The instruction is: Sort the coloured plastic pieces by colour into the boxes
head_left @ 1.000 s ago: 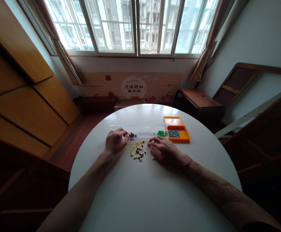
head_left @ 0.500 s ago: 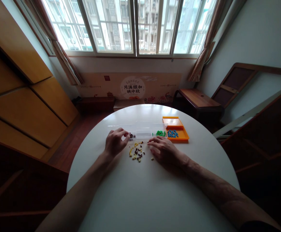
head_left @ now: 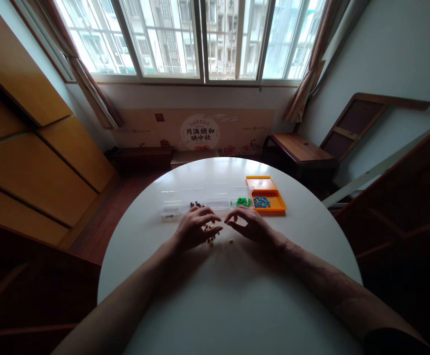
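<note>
My left hand (head_left: pixel 197 227) hovers over a loose pile of small brown and yellow pieces (head_left: pixel 211 240), hiding much of it. Its thumb and fingers are apart, with nothing seen between them. Facing it, my right hand (head_left: pixel 250 224) pinches a tiny dark brown piece (head_left: pixel 225 222) between its fingertips. Behind both hands lies a clear plastic compartment box (head_left: pixel 216 203). One compartment holds dark brown pieces (head_left: pixel 196 204), and another toward the right holds green pieces (head_left: pixel 243 202). A single pale yellow piece (head_left: pixel 231 241) lies apart, below my right hand.
An orange tray (head_left: pixel 279 202) with blue pieces (head_left: pixel 261 202) stands at the right end of the clear box. All of this rests on a round white table (head_left: pixel 237 296). Beyond its edge are a wooden chair (head_left: pixel 303 148) and a window (head_left: pixel 163 39).
My left hand has moved right and toward me, from the compartment with brown pieces to above the loose pile, close to my right hand. My right hand stays nearly in place. The view has shifted slightly.
</note>
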Demonstrator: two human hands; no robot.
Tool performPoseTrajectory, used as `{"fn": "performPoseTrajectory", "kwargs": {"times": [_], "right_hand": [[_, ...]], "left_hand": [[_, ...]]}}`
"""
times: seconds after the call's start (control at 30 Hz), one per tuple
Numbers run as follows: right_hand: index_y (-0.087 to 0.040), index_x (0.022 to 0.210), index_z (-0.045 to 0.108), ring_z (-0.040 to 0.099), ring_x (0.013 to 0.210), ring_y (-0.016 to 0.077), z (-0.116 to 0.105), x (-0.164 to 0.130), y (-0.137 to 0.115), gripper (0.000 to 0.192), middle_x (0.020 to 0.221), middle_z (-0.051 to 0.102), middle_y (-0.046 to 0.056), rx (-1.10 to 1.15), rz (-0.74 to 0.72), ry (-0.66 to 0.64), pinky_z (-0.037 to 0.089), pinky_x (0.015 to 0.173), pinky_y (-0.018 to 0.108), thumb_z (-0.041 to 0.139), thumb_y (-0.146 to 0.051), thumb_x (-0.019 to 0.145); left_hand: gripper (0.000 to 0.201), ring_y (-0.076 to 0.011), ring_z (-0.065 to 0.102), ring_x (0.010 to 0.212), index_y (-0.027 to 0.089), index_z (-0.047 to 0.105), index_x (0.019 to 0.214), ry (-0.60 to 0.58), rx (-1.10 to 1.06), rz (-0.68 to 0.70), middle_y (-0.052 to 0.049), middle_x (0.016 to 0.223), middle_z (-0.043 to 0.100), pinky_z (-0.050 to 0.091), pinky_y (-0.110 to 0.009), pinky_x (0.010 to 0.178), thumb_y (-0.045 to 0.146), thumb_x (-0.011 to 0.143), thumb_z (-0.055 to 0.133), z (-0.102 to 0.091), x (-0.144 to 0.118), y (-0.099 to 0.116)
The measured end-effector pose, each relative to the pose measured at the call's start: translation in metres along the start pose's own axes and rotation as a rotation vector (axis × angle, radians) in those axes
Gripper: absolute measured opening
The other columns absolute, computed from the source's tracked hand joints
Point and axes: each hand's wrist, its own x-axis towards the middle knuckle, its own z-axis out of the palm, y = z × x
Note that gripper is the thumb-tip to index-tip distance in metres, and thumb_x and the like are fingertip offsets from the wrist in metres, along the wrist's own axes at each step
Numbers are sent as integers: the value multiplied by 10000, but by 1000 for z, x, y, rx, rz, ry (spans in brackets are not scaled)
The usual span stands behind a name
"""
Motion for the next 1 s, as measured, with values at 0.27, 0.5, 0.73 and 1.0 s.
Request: {"fn": "performPoseTrajectory", "kwargs": {"times": [0.27,0.5,0.73,1.0], "right_hand": [[-263,1123,741,723,859,197,5,0,3,53,939,786,29,-60,-75,-35,609,812,347,729,-265,1072],[-250,1138,703,738,907,212,6,2,-6,98,995,786,43,-59,-33,-41,607,858,361,742,-249,1048],[-260,1204,716,715,1113,241,2,7,-17,174,1235,778,80,-95,-119,-211,610,1001,417,704,-210,1038],[-338,1355,752,693,1128,213,-3,5,-17,327,1294,743,61,-135,-173,-313,592,1017,397,697,-210,1059]], "left_hand": [[163,-144,743,802,265,838,1068,63,18,110,-21,965,823,474,-330,801,394,1067,738,2,-1,0],[114,-142,745,804,265,835,1036,83,35,105,-10,953,823,471,-331,793,326,1045,740,-5,-3,-2],[114,-121,668,663,260,843,952,180,176,-143,4,922,811,485,-356,849,324,995,760,-27,-7,-24],[129,-167,677,717,251,844,931,124,320,-376,-17,959,814,488,-379,895,327,976,750,-34,-10,-38]]}}
